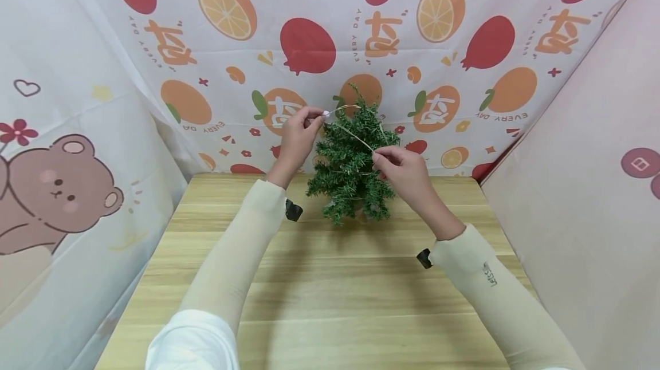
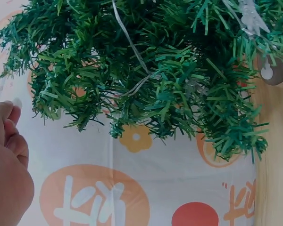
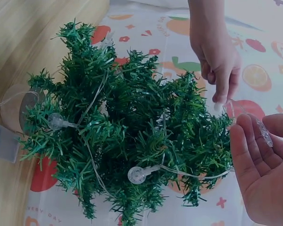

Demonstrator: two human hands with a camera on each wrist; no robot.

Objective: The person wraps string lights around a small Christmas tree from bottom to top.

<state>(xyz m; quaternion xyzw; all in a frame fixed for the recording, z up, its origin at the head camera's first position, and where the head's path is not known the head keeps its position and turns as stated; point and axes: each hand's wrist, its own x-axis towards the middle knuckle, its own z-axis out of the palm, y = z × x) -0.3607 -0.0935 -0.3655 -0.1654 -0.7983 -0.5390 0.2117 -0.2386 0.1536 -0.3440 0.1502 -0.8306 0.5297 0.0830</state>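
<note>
A small green artificial Christmas tree stands on the table, wound with a thin clear string of lights. Left of its top, my left hand pinches the string at a small white piece between thumb and fingertips. On the tree's right side, my right hand grips another stretch of the string; a clear ornament bulb shows among its fingers in the right wrist view. Between the hands the string loops around the upper branches. Round clear bulbs sit among the branches.
The wooden table extends toward me from the tree. Beside the tree's round base lies a clear plastic box with a wire near it. A fruit-printed cloth hangs close behind, with more cloth on both sides.
</note>
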